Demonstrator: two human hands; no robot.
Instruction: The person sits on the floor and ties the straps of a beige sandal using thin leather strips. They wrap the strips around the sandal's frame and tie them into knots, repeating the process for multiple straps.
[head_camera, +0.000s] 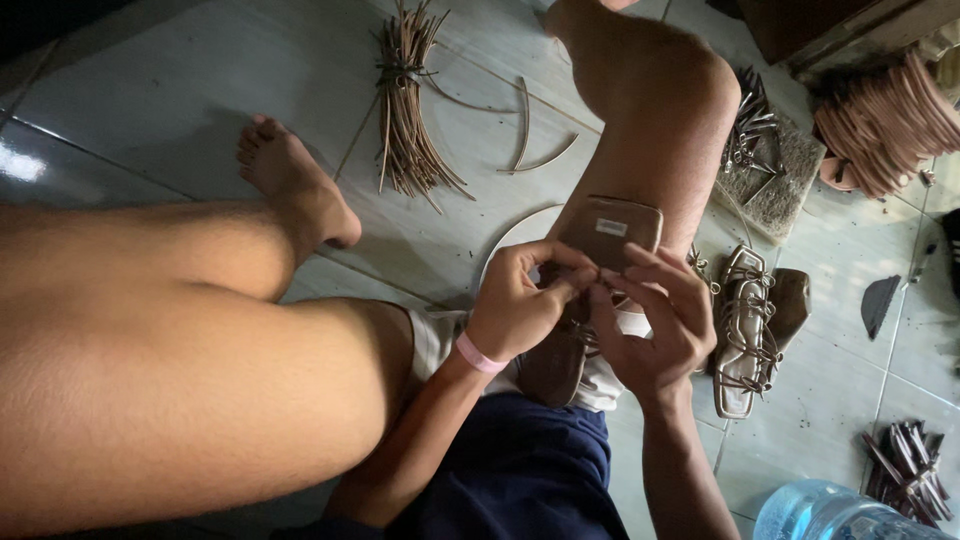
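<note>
two hands meet on one sandal sole (607, 232) propped on the right knee, its long axis running from the lap toward the far floor. the left hand (520, 305) pinches a thin strap (583, 283) at the sole's near left edge; the right hand (655, 325) cups the near end from the right, its grip closed on the sole.

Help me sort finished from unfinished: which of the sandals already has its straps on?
The sandal lying on the floor tiles right of both hands, criss-crossed with straps. The sandal sole worked by the left hand and right hand looks mostly bare.
</note>
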